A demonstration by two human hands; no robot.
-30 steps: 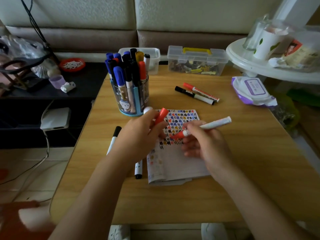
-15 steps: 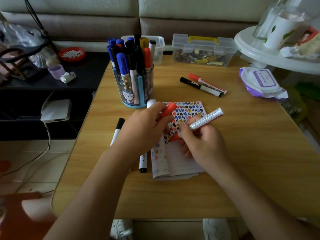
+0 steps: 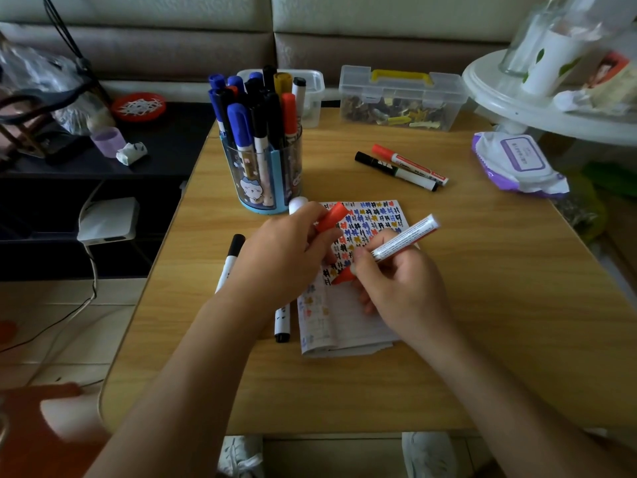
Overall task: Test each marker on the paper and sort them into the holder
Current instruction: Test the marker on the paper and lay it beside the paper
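My right hand [image 3: 400, 288] grips an uncapped red marker [image 3: 403, 240], its red tip down on the paper [image 3: 348, 326], which is covered with small coloured marks at the top. My left hand [image 3: 282, 257] holds the red cap [image 3: 332, 217] between its fingers and rests over the paper's left edge. The clear and blue holder [image 3: 263, 167] stands behind my left hand, packed with several blue, black, red and yellow markers. A red marker [image 3: 410, 163] and a black marker [image 3: 396, 171] lie side by side at the back right. Two black-capped markers [image 3: 231, 262] [image 3: 282, 322] lie partly under my left arm.
A clear box with a yellow handle [image 3: 401, 98] and a smaller clear tub [image 3: 312, 94] stand at the table's far edge. A pack of wipes [image 3: 517, 163] lies at the right edge below a white round shelf [image 3: 537, 108]. A dark low shelf [image 3: 103, 167] is on the left.
My right hand has tilted the marker steeper and brought its tip down onto the paper. My left hand has stayed put with the cap.
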